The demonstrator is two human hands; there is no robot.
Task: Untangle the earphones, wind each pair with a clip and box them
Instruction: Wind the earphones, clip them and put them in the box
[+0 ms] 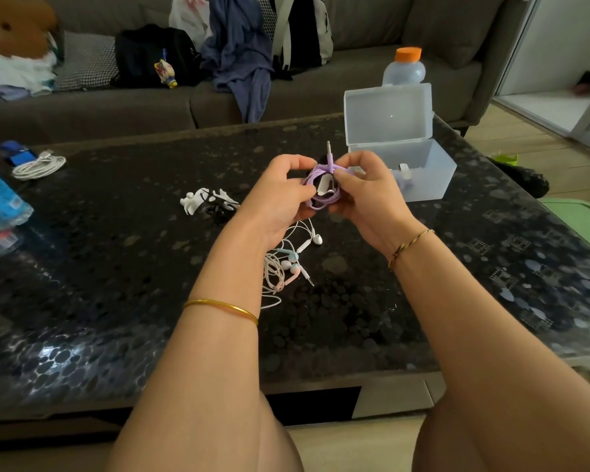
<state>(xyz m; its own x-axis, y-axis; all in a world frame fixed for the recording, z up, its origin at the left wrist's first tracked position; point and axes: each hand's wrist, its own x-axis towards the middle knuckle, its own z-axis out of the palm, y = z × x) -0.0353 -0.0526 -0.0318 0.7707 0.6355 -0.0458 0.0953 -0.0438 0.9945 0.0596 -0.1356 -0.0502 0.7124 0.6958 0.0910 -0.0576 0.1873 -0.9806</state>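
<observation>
Centrally, the purple earphones (312,176), wound into a coil, were held above the dark table (116,267), just in front of the clear plastic box (426,180). A white clip (324,186) sat at the coil's middle, and the jack plug (328,149) pointed upward between the thumbs. The left hand (280,195) gripped the coil's left side with curled fingers. The right hand (365,195) pinched the cord just below the plug between thumb and forefinger.

Beneath the hands, a tangle of earphones (286,264), white, pink and pale blue, lay on the table, partly hidden by the left wrist. Loose white clips (198,199) lay near, to the left. The box stood open, its lid (387,114) upright. An orange-capped bottle (404,68) stood behind it. A coiled white cable (38,166) lay at the table's far left.
</observation>
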